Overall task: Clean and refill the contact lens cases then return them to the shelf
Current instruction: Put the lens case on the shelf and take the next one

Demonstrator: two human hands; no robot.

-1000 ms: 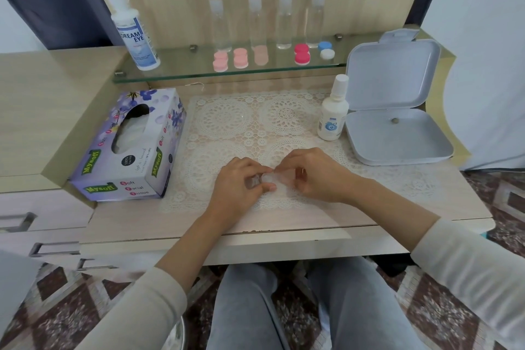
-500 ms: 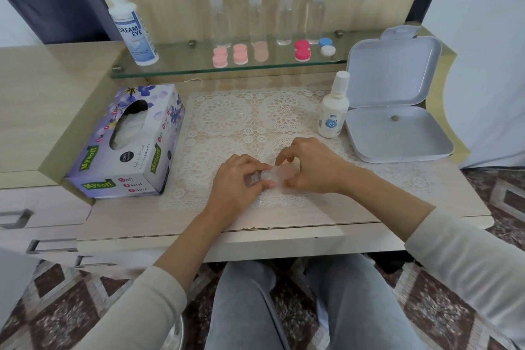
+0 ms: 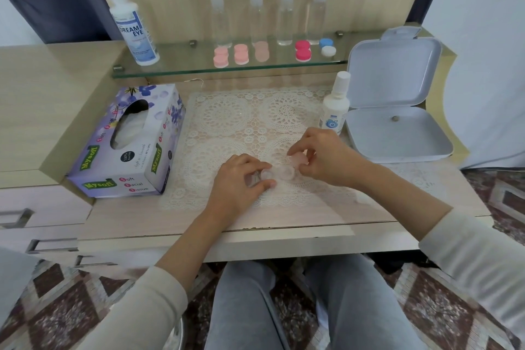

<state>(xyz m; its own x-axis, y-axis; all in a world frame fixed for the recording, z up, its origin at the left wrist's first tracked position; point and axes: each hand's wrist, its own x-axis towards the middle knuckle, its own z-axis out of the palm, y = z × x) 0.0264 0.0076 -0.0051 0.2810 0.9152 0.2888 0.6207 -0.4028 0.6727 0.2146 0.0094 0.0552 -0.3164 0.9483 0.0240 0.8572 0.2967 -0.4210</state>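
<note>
— Since a second ago your right hand [image 3: 324,156] has drawn up and away from your left hand [image 3: 241,183], with a pale cap [image 3: 301,158] pinched in its fingertips; back then both were huddled together
— And the layout?
— Biggest first: desk [image 3: 284,226], glass shelf [image 3: 184,71] at its back carrying the other cases [image 3: 241,54], lace mat [image 3: 227,122], tissue box [image 3: 127,148] at your left, open grey box [image 3: 397,136] at your right, white bottle [image 3: 335,111] just beside that box. Then your hands, slightly apart
— Where's the case?
— Your contact lens case [image 3: 281,173] lies on the mat between them. Your left thumb and fingers curl round its left end and pin it down; whether that end's cap is on, your hand hides
— How will it handle?
— Light, stiff, clear plastic by the look, probably slick once wet and apt to skate on the lace. Keep your hold on the body by its edges, clear of the open well. That loose cap is the smallest piece and pale like the mat, so park it where you can find it
</note>
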